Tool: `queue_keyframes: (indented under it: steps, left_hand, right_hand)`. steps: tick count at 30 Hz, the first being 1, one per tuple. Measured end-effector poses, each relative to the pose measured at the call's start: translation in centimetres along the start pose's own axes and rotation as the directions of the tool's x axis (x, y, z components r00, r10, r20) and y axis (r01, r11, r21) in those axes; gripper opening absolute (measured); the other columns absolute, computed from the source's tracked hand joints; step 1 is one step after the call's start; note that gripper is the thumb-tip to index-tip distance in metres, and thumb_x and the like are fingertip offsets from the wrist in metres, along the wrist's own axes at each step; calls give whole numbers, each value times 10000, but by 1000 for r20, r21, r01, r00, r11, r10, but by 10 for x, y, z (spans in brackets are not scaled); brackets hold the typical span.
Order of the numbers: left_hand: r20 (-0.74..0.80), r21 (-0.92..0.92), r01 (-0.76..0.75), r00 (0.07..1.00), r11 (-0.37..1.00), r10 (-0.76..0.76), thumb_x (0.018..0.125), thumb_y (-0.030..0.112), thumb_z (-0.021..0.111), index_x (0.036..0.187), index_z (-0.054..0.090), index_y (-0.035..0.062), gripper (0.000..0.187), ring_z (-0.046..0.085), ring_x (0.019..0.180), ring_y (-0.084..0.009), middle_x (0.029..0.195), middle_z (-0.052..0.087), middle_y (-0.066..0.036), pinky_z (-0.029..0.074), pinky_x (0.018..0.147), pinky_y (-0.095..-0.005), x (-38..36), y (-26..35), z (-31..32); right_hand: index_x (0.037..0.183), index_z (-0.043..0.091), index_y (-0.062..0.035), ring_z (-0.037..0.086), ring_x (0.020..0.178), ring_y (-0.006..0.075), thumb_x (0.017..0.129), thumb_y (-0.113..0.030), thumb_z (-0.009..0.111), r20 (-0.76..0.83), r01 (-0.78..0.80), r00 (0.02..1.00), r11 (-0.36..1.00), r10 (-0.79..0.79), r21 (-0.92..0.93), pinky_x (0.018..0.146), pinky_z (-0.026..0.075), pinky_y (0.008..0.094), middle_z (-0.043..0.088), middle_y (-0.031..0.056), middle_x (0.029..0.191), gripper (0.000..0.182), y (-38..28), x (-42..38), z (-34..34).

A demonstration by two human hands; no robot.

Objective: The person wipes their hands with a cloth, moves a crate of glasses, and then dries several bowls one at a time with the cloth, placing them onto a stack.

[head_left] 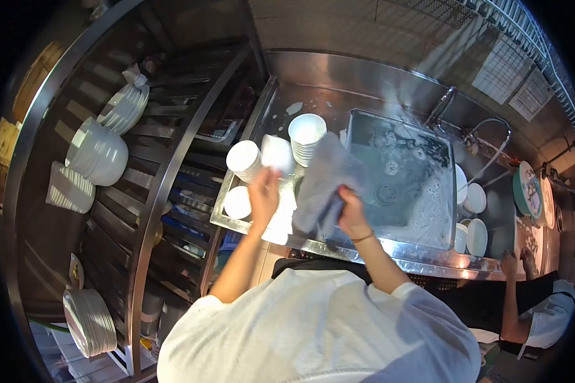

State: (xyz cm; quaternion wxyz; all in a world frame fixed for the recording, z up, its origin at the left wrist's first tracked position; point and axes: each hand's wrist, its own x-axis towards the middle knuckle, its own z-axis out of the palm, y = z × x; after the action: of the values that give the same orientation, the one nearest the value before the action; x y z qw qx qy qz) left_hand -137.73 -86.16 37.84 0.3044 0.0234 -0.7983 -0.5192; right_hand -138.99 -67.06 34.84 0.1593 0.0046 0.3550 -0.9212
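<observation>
My left hand [264, 195] is closed on a small white cup [276, 153], which is blurred by motion and tilted over the steel drainboard [281, 220]. A grey cloth [329, 182] hangs from my right hand [351, 209], its fingers gripping the near right edge. Just left of the held cup stands a stack of white cups [243, 159], with another white cup [237, 203] nearer me. Behind the cloth, a taller stack of white cups [306, 134] is partly covered.
To the right lies a sink [396, 185] full of sudsy water, with a faucet [444, 105] behind it. White bowls [476, 236] sit beyond its right edge. A metal rack [172, 166] on the left holds stacked bowls [96, 153] and plates [91, 322]. Another person's arm [514, 300] is at far right.
</observation>
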Motion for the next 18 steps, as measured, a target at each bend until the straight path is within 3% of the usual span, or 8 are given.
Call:
queue_keyframes:
  steps: [2,4,6,8,12,14,16,18]
  left_hand:
    - [6,-94,-86,996,992,87,868,91,525,854,569,-26,125,477,645,-96,705,554,-39,379,567,-232,-46,47,36]
    - [32,-268,115,993,957,-111,880,109,512,891,567,-15,136,496,684,-105,741,560,-36,395,604,-241,-56,47,30]
    - [34,-672,227,960,705,-278,906,226,486,1002,538,16,236,549,811,-140,844,574,-47,437,717,-282,-42,26,33]
    - [167,-867,335,893,370,-419,929,315,428,988,520,25,310,548,911,-166,887,560,-51,430,808,-287,-23,25,30]
    - [668,-494,858,477,139,-571,877,503,431,1061,550,71,484,564,929,-200,939,596,-108,453,810,-335,-15,-4,35]
    - [821,-439,861,268,-257,-504,883,488,413,1081,559,84,474,564,954,-222,989,598,-109,451,821,-340,-26,19,38]
    - [817,-439,870,283,-224,-502,894,457,399,1090,557,82,452,560,966,-228,1007,595,-107,448,834,-340,-22,39,38]
    - [811,-430,882,284,-192,-512,905,426,386,1100,556,81,431,556,979,-233,1025,592,-105,445,847,-339,-29,37,40]
  right_hand:
    - [1086,550,-34,536,950,153,832,-161,538,-80,93,986,890,-143,-447,844,432,310,571,54,1042,284,30,7,13]
    - [1081,553,-29,532,945,149,824,-153,542,-123,5,992,974,-34,-228,833,435,300,570,54,1029,286,14,5,17]
    - [1076,556,-24,529,940,146,815,-145,547,-122,-81,989,997,80,0,822,439,290,569,55,1017,287,-7,12,16]
    - [1073,551,-15,534,938,157,779,-121,587,35,-17,999,942,30,-335,800,449,281,565,60,1024,315,-19,7,7]
    - [1032,542,16,565,923,188,616,-87,674,606,564,794,430,-50,-705,791,451,341,597,135,955,449,-47,-15,31]
    - [981,537,31,584,903,208,599,-68,639,657,628,744,207,124,-750,785,450,368,599,167,899,408,-59,-19,29]
    - [939,538,25,594,852,199,618,-59,617,847,855,512,12,141,-519,748,465,357,605,136,866,341,-58,-23,21]
    - [943,546,19,593,841,196,620,-82,635,660,635,751,314,-36,-706,728,472,343,605,122,864,350,-24,-19,3]
